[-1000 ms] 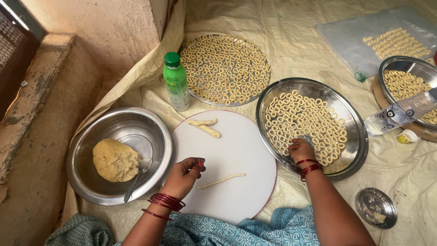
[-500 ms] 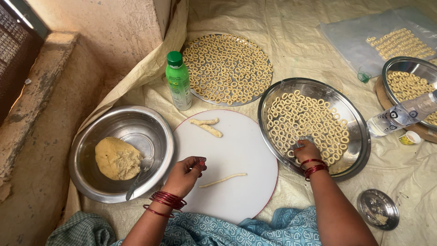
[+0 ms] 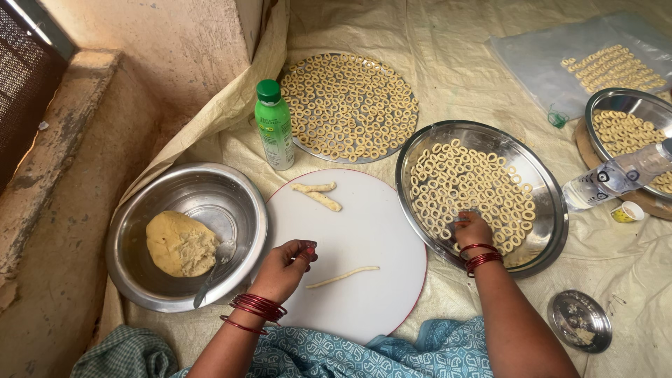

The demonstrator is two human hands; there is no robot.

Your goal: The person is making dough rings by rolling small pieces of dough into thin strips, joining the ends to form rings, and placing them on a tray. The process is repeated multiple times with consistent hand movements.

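Sheeting [image 3: 476, 63], pale and creased, covers most of the frame. At centre bottom we note a round white board [image 3: 364, 231] with a thin dough rope [image 3: 342, 276] lying on it, just right of our left hand [image 3: 283, 269], whose fingers are curled together; whether they pinch anything we cannot tell. Two short dough pieces [image 3: 318, 195] lie at the board's upper edge. Right of centre, a steel tray [image 3: 546, 203] holds many dough rings; our right hand [image 3: 473, 229] rests inside it, fingertips pinched on a dough ring [image 3: 460, 218]. At lower left, a steel bowl [image 3: 175, 189] with a dough lump [image 3: 181, 243] and spoon [image 3: 213, 269]. Green bottle [image 3: 274, 126] stands above the board.
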